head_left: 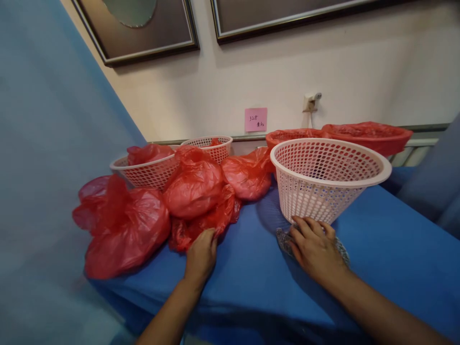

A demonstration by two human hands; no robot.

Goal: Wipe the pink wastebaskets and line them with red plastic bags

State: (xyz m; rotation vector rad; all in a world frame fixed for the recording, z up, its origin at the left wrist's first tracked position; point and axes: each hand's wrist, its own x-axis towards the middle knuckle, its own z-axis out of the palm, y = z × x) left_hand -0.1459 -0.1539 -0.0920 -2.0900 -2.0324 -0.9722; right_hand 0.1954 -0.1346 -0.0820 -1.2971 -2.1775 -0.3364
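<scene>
My left hand point(201, 254) is closed on the loose edge of a crumpled red plastic bag point(204, 225) near the front of the table. My right hand point(318, 249) rests palm down with its fingers curled over a grey speckled cloth point(283, 242), which shows on both sides of it. Its fingertips are right by the base of an upright white plastic basket point(319, 196) with perforated walls; whether they touch it I cannot tell. Bulging red plastic bags point(127, 235) lie to the left of my left hand, with another filled one point(196, 187) behind it.
Two more pale baskets point(143, 175) stand at the back left, with red plastic in them. Red basins lined with red plastic point(366, 139) are behind the white basket. A blue cloth covers the table point(388, 258). A pink note point(256, 120) and a socket point(311, 103) are on the wall.
</scene>
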